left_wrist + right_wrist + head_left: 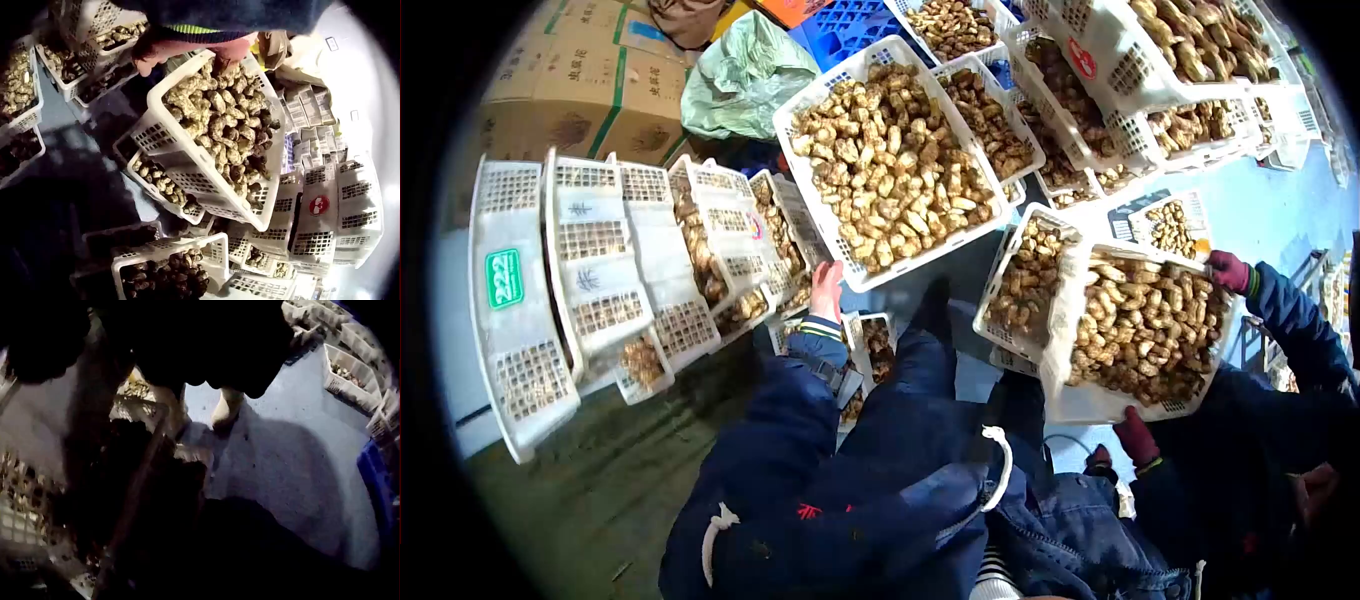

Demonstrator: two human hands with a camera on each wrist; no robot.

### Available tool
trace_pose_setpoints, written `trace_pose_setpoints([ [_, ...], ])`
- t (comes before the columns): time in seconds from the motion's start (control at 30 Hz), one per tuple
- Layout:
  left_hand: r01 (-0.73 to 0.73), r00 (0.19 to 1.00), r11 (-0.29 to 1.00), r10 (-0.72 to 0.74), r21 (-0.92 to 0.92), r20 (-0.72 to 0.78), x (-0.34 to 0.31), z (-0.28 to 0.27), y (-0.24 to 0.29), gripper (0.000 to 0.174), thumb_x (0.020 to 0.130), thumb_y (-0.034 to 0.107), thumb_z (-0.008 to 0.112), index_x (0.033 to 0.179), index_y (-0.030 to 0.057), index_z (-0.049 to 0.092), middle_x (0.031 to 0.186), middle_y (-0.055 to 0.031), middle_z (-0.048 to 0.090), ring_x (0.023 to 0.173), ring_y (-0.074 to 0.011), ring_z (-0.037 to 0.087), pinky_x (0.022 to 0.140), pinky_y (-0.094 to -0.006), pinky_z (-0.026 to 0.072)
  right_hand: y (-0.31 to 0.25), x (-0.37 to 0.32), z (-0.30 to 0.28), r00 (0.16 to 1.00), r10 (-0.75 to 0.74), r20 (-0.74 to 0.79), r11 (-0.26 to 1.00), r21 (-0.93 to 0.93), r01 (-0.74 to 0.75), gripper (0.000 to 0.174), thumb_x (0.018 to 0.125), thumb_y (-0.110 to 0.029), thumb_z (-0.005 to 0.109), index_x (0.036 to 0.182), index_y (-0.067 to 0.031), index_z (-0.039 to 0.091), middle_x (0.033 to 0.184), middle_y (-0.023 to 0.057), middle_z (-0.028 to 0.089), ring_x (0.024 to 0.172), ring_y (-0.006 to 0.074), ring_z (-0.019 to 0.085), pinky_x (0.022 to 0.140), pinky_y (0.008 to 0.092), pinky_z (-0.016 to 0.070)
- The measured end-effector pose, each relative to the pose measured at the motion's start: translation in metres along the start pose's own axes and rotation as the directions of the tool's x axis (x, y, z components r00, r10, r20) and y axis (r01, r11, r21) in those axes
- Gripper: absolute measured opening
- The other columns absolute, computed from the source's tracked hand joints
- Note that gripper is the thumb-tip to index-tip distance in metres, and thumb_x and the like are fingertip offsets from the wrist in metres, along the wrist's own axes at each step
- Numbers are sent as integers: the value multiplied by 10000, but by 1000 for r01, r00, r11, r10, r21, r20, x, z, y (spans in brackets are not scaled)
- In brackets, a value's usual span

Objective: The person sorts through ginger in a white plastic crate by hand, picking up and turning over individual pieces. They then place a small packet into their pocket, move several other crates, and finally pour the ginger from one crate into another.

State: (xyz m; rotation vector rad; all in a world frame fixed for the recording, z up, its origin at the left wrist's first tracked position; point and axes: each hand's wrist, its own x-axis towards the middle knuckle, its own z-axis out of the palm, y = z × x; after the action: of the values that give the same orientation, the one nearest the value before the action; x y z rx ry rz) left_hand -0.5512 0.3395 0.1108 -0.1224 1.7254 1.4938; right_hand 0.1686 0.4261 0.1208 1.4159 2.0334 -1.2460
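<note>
My left hand (pixel 827 292) grips the near left corner of a white plastic basket (pixel 928 259) in the head view. Stubby, pale brown, mushroom-like lumps (pixel 890 165) fill this basket. From the left wrist, the bare hand (pixel 187 53) lies at the rim, with part of it reaching over the edge of the same basket (pixel 206 195), which is tilted in that view. My right hand does not show in the head view; the right wrist view is mostly dark, with a basket lattice (pixel 25 494) at its left.
To the right, another person's dark red gloved hands (pixel 1138 436) hold a second full basket (pixel 1055 330). White baskets stand on edge in a row (pixel 600 260) at left. Cartons (pixel 570 100) and a green plastic bag (pixel 745 80) lie behind; stacked full baskets (pixel 1120 60) stand at back right.
</note>
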Motion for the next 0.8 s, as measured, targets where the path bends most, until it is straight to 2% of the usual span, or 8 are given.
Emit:
trace_pose_setpoints([
  [0.17, -24, 997, 987, 35, -157, 67, 61, -1, 14, 564, 853, 185, 569, 1328, 104, 277, 1303, -89, 451, 1266, -189, 346, 1069, -402, 118, -168, 4, 112, 908, 410, -89, 588, 787, -188, 185, 837, -153, 548, 951, -49, 650, 821, 61, 632, 747, 149, 587, 696, 280, 474],
  [0.27, 3, 998, 975, 9, -220, 55, 80, 13, 25, 681, 850, 97, 562, 1377, 41, 135, 1316, -210, 369, 1240, -295, 359, 1070, -388, 238, -289, 87, -10, 845, -107, -524, 918, 275, 287, 251, 856, -152, 545, 1019, 29, 609, 988, 91, 633, 889, 145, 582, 785, 272, 460],
  [0.33, 15, 999, 965, -6, -262, 38, 89, 17, 25, 736, 839, 84, 574, 1393, 50, 91, 1307, -222, 376, 1241, -300, 357, 1068, -393, 242, -341, 176, -54, 838, 75, -541, 757, 578, 305, 264, 875, -142, 531, 1063, 35, 583, 1059, 116, 610, 970, 166, 565, 854, 269, 438],
  [0.37, 0, 998, 967, 15, -255, 56, 101, 9, 15, 731, 833, 46, 571, 1389, 38, 97, 1278, -228, 402, 1224, -297, 381, 1053, -383, 280, -360, 230, -78, 763, -161, -626, 877, 264, 402, 313, 877, -136, 528, 1146, 24, 534, 1098, 136, 593, 1002, 189, 556, 878, 281, 428],
  [0.43, 9, 999, 969, -22, -247, -48, 97, 17, 27, 606, 828, 34, 569, 1328, 17, 228, 1211, -165, 473, 1159, -248, 440, 1016, -375, 318, -376, 350, -89, 760, -149, -633, 795, 380, 473, 569, 829, -305, 600, 1254, 28, 418, 1174, 191, 539, 1053, 274, 537, 914, 320, 406],
  [0.53, -69, 997, 973, 63, -219, -37, 117, 0, 18, 414, 821, 63, 604, 1188, -10, 425, 1079, -121, 549, 999, -199, 529, 880, -319, 424, -446, 412, -107, 970, -57, -238, 853, 493, 171, 722, 759, -489, 604, 1210, 57, 463, 1187, 228, 527, 1101, 311, 513, 923, 352, 393],
  [0.57, -36, 996, 984, 21, -177, -90, 106, 7, 32, 432, 817, 81, 621, 1186, -15, 419, 1017, -108, 558, 942, -188, 536, 840, -298, 436, -458, 414, -101, 928, -75, -364, 991, 77, 110, 675, 716, -512, 622, 1124, 20, 551, 1071, 222, 589, 980, 316, 577, 844, 367, 441],
  [0.8, 65, 976, 976, -18, -210, 218, 81, -1, 85, 205, 902, 254, 477, 957, 61, 517, 753, -54, 528, 672, -165, 529, 612, -297, 447, -463, 339, -94, 921, 168, -350, 908, 419, -6, 426, 691, -386, 683, 930, -34, 652, 726, 95, 635, 673, 167, 591, 666, 301, 462],
])
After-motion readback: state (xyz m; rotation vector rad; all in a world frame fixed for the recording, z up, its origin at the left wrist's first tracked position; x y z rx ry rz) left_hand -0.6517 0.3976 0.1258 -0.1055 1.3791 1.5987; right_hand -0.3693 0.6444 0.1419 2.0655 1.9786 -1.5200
